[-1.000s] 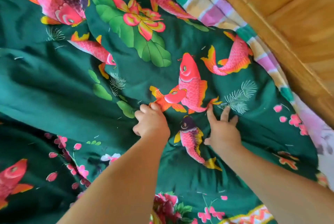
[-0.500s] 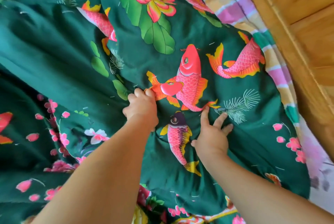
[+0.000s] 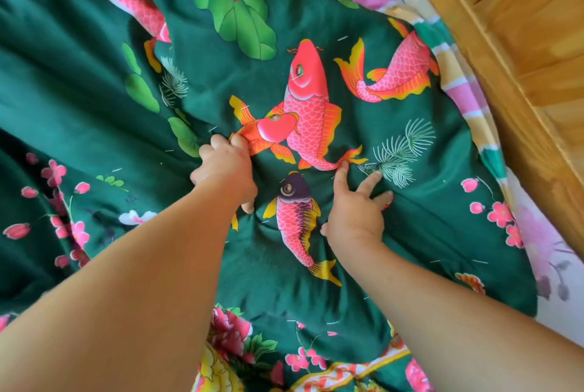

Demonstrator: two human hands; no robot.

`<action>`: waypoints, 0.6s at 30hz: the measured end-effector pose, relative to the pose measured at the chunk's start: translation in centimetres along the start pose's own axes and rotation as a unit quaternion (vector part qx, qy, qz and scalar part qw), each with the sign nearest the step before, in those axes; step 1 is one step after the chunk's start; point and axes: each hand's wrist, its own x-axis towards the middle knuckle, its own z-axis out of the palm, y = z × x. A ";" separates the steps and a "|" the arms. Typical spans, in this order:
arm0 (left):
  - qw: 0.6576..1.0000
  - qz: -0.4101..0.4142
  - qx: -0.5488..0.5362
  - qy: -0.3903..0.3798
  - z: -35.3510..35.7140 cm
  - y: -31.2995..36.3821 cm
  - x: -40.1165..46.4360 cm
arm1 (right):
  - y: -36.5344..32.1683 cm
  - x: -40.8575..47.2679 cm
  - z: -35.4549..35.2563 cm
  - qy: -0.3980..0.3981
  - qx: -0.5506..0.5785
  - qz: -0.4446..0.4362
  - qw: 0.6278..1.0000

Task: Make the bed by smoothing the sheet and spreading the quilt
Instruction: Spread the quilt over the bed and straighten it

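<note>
A dark green quilt (image 3: 410, 227) printed with pink fish, lotus leaves and small blossoms fills most of the view, rumpled into folds on the left. My left hand (image 3: 226, 172) grips a bunch of the quilt at an orange fish print, fingers curled into the cloth. To its right, my right hand (image 3: 355, 211) rests on the quilt with fingers spread and pressing down beside a purple-headed fish. A striped sheet (image 3: 464, 88) in pink, yellow and green shows along the quilt's right edge.
A wooden bed frame or board (image 3: 521, 28) runs diagonally down the right side. A pale floral fabric (image 3: 543, 252) lies between the quilt's edge and the wood at lower right.
The quilt has slid toward me and slightly left under both hands, drawing more folds on the left. My left hand keeps its grip; my right hand stays flat on the cloth.
</note>
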 end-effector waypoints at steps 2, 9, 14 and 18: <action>1.000 0.009 0.006 0.007 0.1 0.0 0.3 | 0.0 -0.2 -0.3 0.004 0.013 -0.005 1.000; 0.998 0.046 0.028 0.024 0.2 -0.4 0.7 | 6.2 -4.5 -0.8 0.011 0.009 -0.114 0.993; 0.998 0.049 0.035 0.027 0.2 -0.5 0.8 | 9.1 -6.2 3.0 -0.048 0.006 -0.092 0.995; 0.997 0.046 0.037 0.043 0.6 -0.7 0.5 | 8.6 -5.5 4.5 0.000 -0.016 -0.105 0.994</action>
